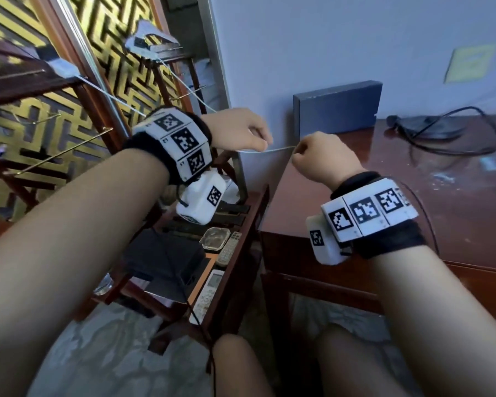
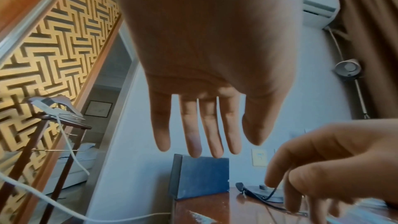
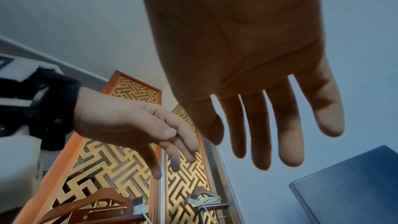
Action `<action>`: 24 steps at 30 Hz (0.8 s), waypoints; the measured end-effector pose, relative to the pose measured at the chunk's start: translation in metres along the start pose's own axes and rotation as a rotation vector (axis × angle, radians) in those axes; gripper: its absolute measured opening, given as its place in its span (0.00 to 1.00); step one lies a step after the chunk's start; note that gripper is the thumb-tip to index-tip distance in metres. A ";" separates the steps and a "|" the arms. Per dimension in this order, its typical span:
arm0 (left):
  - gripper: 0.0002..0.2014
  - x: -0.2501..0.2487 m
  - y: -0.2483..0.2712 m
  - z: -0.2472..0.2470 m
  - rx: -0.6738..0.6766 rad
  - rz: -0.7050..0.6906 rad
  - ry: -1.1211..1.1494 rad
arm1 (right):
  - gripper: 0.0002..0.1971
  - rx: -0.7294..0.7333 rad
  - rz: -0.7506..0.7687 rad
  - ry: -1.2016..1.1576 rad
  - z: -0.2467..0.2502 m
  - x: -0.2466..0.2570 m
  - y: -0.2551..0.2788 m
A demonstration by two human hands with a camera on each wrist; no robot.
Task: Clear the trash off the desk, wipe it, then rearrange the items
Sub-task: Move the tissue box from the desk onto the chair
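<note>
The white cable [image 1: 265, 150] is pinched taut between the curled fingers of the left hand [image 1: 241, 133] and the right hand [image 1: 321, 157], likely to be gathered up and tidied. It is stretched just above the worktop's [image 1: 298, 202] left edge, in front of the grey box [image 1: 337, 107].

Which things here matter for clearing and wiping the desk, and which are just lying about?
Job: desk, with white specks to wipe; white cable, pinched between left hand and right hand; black cord and blue box, on the desk to rearrange.
Lying about: ashtray and remotes on the side shelf; yellow note on the wall.
</note>
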State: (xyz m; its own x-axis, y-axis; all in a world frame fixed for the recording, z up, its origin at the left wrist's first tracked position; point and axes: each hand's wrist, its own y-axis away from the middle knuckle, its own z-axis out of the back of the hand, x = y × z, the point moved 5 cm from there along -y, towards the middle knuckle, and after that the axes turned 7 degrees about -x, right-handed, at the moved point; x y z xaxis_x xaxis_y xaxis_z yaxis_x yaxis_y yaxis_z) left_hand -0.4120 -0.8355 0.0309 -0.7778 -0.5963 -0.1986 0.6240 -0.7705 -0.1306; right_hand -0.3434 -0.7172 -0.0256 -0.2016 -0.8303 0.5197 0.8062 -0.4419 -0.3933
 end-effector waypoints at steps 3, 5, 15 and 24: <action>0.12 -0.024 -0.008 -0.003 -0.010 -0.032 -0.003 | 0.13 -0.011 -0.010 0.017 0.018 -0.018 0.002; 0.12 -0.037 -0.014 -0.007 -0.014 -0.045 0.003 | 0.12 0.010 -0.012 0.030 0.031 -0.032 0.003; 0.10 -0.087 -0.043 -0.027 -0.038 -0.107 0.034 | 0.11 0.031 -0.013 0.164 0.098 -0.105 0.005; 0.10 -0.126 -0.094 -0.060 -0.095 -0.118 0.073 | 0.11 0.086 -0.100 0.174 0.137 -0.191 0.004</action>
State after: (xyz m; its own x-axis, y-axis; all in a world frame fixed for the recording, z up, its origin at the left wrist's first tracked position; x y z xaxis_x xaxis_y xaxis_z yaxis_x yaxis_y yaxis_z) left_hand -0.3681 -0.6744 0.0101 -0.8408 -0.4822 -0.2460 0.5355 -0.8073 -0.2478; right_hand -0.2259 -0.5140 -0.0224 -0.3697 -0.8334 0.4108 0.8205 -0.5003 -0.2765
